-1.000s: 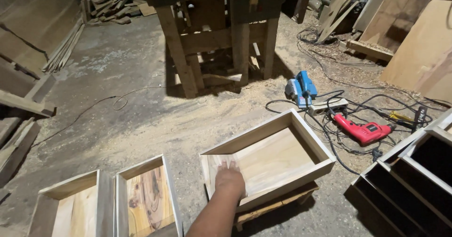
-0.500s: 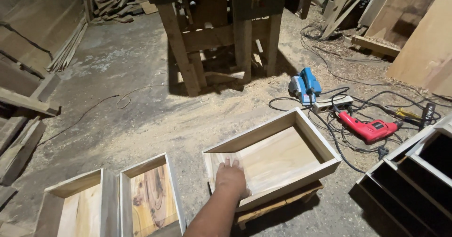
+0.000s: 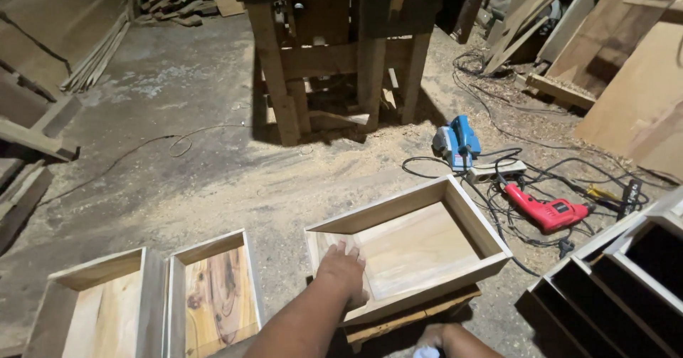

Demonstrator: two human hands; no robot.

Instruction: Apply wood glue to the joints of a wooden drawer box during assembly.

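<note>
The left hand [image 3: 343, 272] lies flat, fingers spread, holding nothing, inside the near-left corner of the box [image 3: 420, 258], whose long axis runs away rightward; the right hand [image 3: 430, 340], barely visible below, cannot be read.

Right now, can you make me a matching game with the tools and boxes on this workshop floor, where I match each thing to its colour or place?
Things:
1. power drill
2. electric planer
3. wooden drawer box
4. workbench

Colour or place:
A. under the left hand
B. blue
C. dark wood, standing at the far side over the sawdust
D. red, lying among the cables

Pairs: 1-D, 2-B, 3-A, 4-C
</note>
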